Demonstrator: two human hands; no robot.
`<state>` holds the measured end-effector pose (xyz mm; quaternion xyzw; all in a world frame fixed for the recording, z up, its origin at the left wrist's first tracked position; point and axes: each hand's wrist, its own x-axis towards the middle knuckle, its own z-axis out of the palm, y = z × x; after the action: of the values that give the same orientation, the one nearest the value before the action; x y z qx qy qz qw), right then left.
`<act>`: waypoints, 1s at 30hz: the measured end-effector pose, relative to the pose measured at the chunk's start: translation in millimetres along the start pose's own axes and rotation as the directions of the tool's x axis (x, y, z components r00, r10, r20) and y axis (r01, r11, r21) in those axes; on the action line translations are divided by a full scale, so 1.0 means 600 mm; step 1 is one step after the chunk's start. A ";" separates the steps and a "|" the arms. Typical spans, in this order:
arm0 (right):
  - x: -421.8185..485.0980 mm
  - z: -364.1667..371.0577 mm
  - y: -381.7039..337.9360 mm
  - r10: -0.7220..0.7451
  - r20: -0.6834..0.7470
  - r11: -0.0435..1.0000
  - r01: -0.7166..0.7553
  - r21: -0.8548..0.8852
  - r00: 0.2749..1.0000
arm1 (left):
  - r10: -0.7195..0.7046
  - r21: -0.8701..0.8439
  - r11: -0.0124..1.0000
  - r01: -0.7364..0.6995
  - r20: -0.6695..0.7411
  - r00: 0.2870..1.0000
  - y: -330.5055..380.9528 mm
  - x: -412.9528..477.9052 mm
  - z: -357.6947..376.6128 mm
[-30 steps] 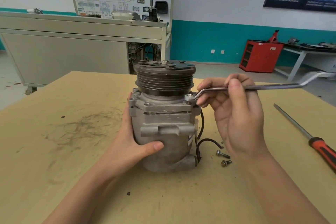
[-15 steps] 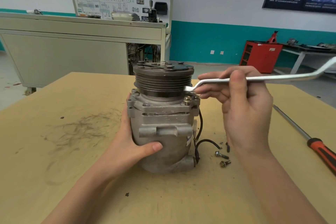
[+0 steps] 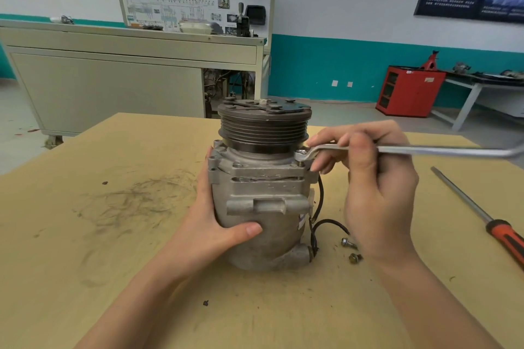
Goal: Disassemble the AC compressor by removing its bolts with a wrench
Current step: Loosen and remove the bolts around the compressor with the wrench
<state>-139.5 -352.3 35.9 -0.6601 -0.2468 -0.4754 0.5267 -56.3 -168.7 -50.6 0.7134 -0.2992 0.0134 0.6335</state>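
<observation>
Head view: nearest, the left hand (image 3: 224, 224) wraps the lower body of the AC compressor (image 3: 263, 207), thumb across the front and fingers behind, steadying it upright on the wooden table (image 3: 113, 263). Just right of its base lie two loose bolts (image 3: 347, 243) beside a black wire (image 3: 329, 224). Higher up, the right hand (image 3: 377, 193) holds the ring wrench (image 3: 425, 150) near its head, fingers curled around the shank. The ring end sits over a flange bolt (image 3: 301, 153) at the housing's right corner, just under the grooved pulley (image 3: 263, 127). A red-handled screwdriver (image 3: 482, 218) lies well apart to the right. Beyond the table stands a red cabinet (image 3: 408, 91).

The step in hand looks like loosening this bolt, with some bolts already out. The next move likely calls for a firm swing of the handle while the left hand braces the housing against twisting, keeping the ring square on the head so it does not slip.
</observation>
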 end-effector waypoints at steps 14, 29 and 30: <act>0.036 -0.024 0.005 0.534 0.006 0.736 -0.468 0.489 0.846 | -0.021 -0.015 1.000 0.021 0.008 1.000 -0.001 0.002 0.000; 0.013 -0.011 -0.027 -0.144 0.066 0.959 0.156 -0.238 0.987 | -0.032 -0.013 0.999 0.032 0.016 0.999 -0.001 0.002 -0.002; 0.012 -0.011 -0.026 -0.153 0.063 0.957 0.163 -0.238 0.986 | -0.033 -0.011 0.999 0.033 0.015 0.999 -0.001 0.002 -0.002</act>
<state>-151.5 -354.6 49.5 -0.7079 -0.2501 -0.5281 0.3969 -54.8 -168.2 -50.4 0.7148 -0.2921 -0.0041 0.6354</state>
